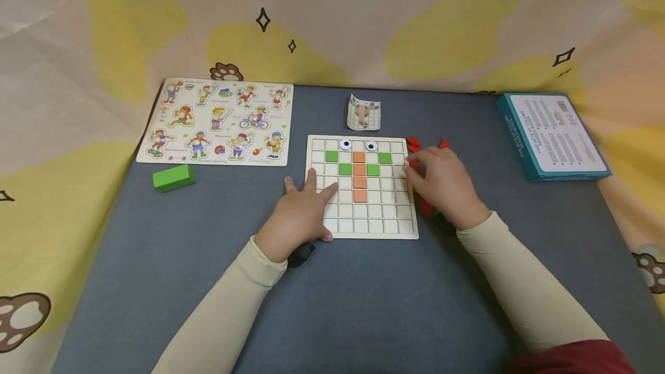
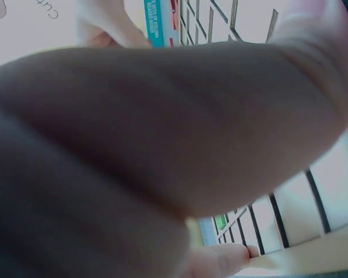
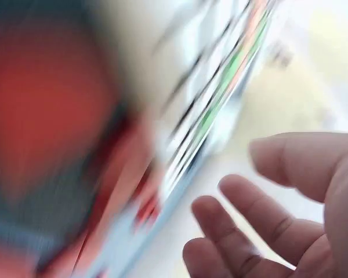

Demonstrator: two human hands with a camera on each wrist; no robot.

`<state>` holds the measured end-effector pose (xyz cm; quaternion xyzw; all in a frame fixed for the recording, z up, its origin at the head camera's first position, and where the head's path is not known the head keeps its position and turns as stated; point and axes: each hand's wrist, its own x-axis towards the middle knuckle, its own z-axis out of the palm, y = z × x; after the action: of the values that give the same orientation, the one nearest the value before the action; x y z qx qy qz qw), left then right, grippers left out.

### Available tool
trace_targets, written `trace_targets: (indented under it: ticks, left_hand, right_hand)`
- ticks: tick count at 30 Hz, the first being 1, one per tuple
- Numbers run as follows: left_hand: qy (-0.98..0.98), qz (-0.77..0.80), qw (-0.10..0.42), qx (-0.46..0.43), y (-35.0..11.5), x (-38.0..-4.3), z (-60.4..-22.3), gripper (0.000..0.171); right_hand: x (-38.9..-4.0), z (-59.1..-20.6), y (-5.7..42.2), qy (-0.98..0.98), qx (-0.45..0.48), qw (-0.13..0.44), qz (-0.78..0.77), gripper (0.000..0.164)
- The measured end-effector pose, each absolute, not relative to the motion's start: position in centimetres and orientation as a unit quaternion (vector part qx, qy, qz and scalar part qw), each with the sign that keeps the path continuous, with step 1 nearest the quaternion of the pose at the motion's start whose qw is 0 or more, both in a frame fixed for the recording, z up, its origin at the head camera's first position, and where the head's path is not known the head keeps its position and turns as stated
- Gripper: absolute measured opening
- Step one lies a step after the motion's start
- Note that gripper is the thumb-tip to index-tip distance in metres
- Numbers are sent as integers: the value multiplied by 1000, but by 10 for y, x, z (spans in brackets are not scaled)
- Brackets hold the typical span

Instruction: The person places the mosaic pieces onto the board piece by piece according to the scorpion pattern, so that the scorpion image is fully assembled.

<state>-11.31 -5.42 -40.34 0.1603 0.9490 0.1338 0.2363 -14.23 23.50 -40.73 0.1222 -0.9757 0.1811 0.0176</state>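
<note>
A square wooden grid board [image 1: 374, 234] lies flat on the table, its cells mostly white. Four-sided orange tiles [image 1: 359, 182] form a column in it, several green tiles [image 1: 331, 156] flank them, and two eye tiles [image 1: 345, 145] sit in the top row. My left hand [image 1: 298, 215] rests with spread fingers on the board's lower left part. At the right edge hovers my right hand [image 1: 449, 186], thumb and fingers apart; the right wrist view shows nothing between them. Red pieces [image 1: 413, 144] lie beside the board, partly hidden under that hand and blurred in the right wrist view.
Behind the board stands a small creased picture card [image 1: 363, 115]. A sports-figure puzzle board [image 1: 213, 123] is at back left, with a green block [image 1: 174, 178] before it. A teal box [image 1: 556, 137] lies at right. A patterned cloth [image 1: 332, 22] hangs behind the table.
</note>
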Motion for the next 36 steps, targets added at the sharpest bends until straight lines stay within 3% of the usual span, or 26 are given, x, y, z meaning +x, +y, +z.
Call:
trace_targets:
  ticks: [5, 11, 21, 36]
  left_hand:
    - [948, 138, 238, 159, -54, -112, -402, 108]
    - [948, 135, 243, 157, -54, -112, -402, 108]
    - [949, 132, 239, 158, -55, -113, -403, 108]
    - [949, 132, 239, 158, -54, -113, -404, 109]
  right_hand:
    - [-170, -409, 291, -983, 41, 4, 177, 37]
    - [-184, -421, 320, -985, 56, -54, 156, 41]
    - [-175, -420, 311, -987, 124, -18, 104, 26]
    - [-166, -423, 302, -977, 183, -15, 107, 15]
